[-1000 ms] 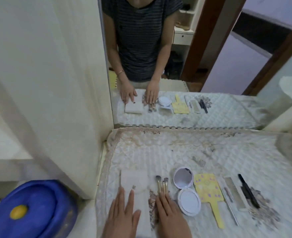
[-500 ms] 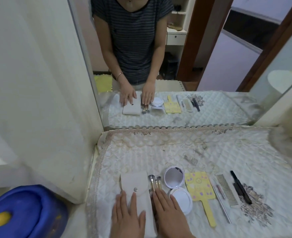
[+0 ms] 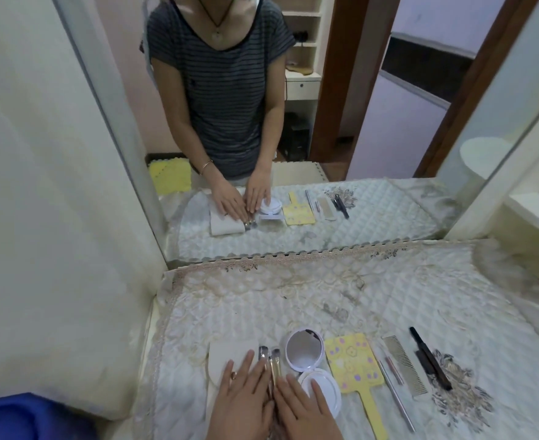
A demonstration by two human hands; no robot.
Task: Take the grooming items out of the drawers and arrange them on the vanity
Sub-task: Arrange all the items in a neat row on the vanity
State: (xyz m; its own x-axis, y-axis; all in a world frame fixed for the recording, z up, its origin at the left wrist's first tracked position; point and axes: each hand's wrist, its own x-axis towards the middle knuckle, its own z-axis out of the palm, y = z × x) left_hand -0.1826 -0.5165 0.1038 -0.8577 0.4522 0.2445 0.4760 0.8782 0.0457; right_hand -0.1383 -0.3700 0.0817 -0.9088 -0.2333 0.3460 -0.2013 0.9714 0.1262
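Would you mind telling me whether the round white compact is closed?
No, the compact lies open, its mirrored lid tipped back beside the yellow hand mirror.

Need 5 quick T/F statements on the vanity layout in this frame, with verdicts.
1. The compact lies open, mirror lid up. True.
2. The yellow hand mirror sits left of the pouch. False: it is right of the compact, far from the pouch.
3. The brushes lie between the pouch and the compact. True.
4. The left hand rests flat on the pouch. True.
5. The right hand holds the metal comb. False: the comb lies untouched, between the hand mirror and the black comb; the right hand lies flat by the brushes.
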